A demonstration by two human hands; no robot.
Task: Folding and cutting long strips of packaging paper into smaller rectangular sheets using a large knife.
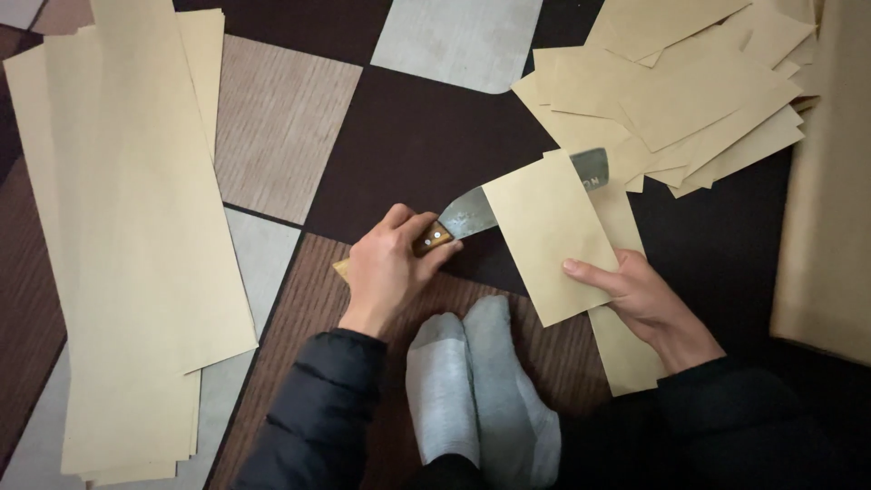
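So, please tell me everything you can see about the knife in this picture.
The knife has a wooden handle with pale metal rivets and a broad, dull grey blade that looks worn and spotted. It lies nearly level above the patterned floor, tip pointing right and slightly up. The left hand grips the handle. The blade's middle is hidden inside a folded tan paper sheet, which the right hand holds; only its base and blunt tip show.

Knife blade's middle (472,214) behind the folded paper sheet (549,238).

Patchwork-patterned floor (426,136) under tan paper stacks (127,236) and cut sheets (689,91)
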